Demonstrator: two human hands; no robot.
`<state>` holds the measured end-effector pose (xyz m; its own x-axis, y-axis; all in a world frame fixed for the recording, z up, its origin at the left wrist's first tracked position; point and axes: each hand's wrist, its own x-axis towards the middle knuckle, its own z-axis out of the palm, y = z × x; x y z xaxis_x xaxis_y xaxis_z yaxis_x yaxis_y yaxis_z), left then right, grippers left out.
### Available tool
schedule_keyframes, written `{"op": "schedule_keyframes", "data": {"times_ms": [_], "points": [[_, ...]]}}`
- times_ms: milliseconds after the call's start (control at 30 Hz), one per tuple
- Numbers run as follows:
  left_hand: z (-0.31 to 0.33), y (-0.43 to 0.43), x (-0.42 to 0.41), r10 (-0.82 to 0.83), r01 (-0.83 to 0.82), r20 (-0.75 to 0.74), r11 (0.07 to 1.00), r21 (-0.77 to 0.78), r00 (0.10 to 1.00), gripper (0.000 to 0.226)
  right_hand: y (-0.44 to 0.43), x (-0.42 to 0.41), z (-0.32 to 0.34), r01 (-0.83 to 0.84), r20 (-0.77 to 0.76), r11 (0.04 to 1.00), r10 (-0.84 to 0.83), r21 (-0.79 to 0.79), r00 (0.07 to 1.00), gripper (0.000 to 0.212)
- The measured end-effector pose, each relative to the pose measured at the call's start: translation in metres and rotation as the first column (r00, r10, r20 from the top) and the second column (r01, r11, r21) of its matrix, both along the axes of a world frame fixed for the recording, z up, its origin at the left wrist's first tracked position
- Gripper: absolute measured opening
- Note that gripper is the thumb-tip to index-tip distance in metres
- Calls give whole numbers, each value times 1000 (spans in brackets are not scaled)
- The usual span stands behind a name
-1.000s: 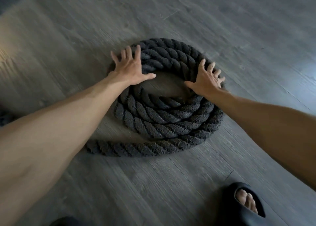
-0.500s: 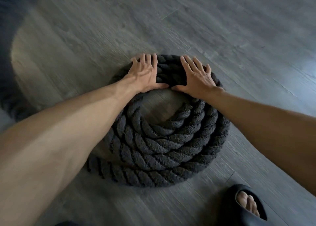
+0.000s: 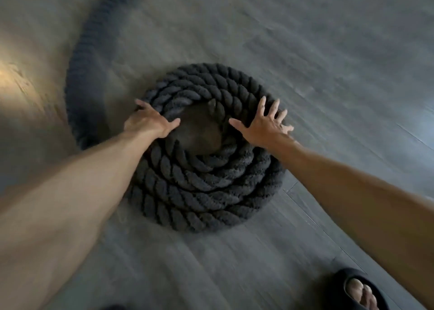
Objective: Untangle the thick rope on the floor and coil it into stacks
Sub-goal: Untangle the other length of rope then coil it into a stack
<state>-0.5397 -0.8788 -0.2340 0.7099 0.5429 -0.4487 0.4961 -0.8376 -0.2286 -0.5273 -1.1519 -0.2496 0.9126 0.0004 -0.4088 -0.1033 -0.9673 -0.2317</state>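
A thick dark twisted rope (image 3: pixel 202 192) lies wound in a round flat coil of several turns on the grey wood floor, with a bare patch of floor at its centre. My left hand (image 3: pixel 148 123) rests flat on the coil's left side, thumb pointing toward the centre. My right hand (image 3: pixel 263 124) presses on the coil's right side with fingers spread and straight. A loose blurred length of the rope (image 3: pixel 82 70) runs from the coil's left side up and away to the top of the view.
My right foot in a black open-toe slipper (image 3: pixel 359 291) stands at the bottom right, close to the coil. A bright patch of light falls on the floor (image 3: pixel 14 75) at the left edge. Grey floorboards surround the coil.
Both hands slid from the far rim of the coil apart to its left and right sides. The coil turned and the loose rope swung up along the left.
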Motion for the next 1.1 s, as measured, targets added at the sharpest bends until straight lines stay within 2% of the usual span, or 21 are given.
{"op": "schedule_keyframes", "data": {"times_ms": [100, 167, 233, 333, 400, 467, 567, 700, 800, 867, 900, 933, 1000, 1033, 1100], "points": [[-3, 12, -7, 62, -64, -75, 997, -33, 995, 138, 28, -3, 2, -123, 4, 990, 123, -75, 992, 129], [10, 8, -13, 29, -35, -182, 999, -31, 983, 141, 39, -2, 2, -160, -21, 981, 159, -107, 987, 132], [27, 3, -16, 11, -19, -184, 999, -42, 983, 126, 43, 1, 2, -152, -38, 982, 148, -117, 988, 131], [36, 14, -9, 59, -61, -40, 998, -32, 997, 108, 40, 11, 5, -174, -56, 979, 169, -103, 984, 129], [32, 25, -2, -23, 25, 131, 1000, -7, 991, 101, 32, 25, 8, -222, -82, 971, 215, -91, 973, 125], [26, 26, 5, -159, 167, 239, 986, -12, 958, 97, 19, 43, 10, -282, -103, 954, 273, -98, 957, 123], [25, 2, 26, -258, 296, 264, 948, -116, 930, 106, -11, 76, 13, -407, -140, 907, 392, -106, 909, 119], [16, -49, 75, -119, 194, 231, 921, -338, 966, 129, -52, 125, 20, -547, -188, 829, 523, -117, 832, 116], [3, -78, 103, -145, 199, 175, 918, -344, 974, 140, -78, 148, 19, -579, -174, 808, 558, -108, 811, 108], [-7, -90, 109, -202, 244, 188, 938, -244, 961, 133, -91, 146, 17, -492, -69, 867, 487, -78, 870, 99], [-10, -94, 108, -225, 264, 206, 946, -188, 952, 128, -95, 137, 13, -378, 5, 923, 380, -76, 925, 95], [-10, -99, 105, -239, 273, 223, 952, -137, 945, 125, -97, 124, 6, -213, 76, 974, 219, -83, 973, 94], [-8, -105, 103, -250, 264, 211, 964, -39, 945, 124, -94, 92, -9, 115, 143, 988, -99, -107, 985, 102], [-5, -106, 100, -258, 263, 185, 965, -3, 948, 125, -91, 77, -15, 190, 137, 974, -173, -121, 975, 107], [0, -108, 90, -266, 265, 125, 964, 31, 956, 126, -90, 65, -21, 189, 104, 974, -176, -126, 979, 110]]}}
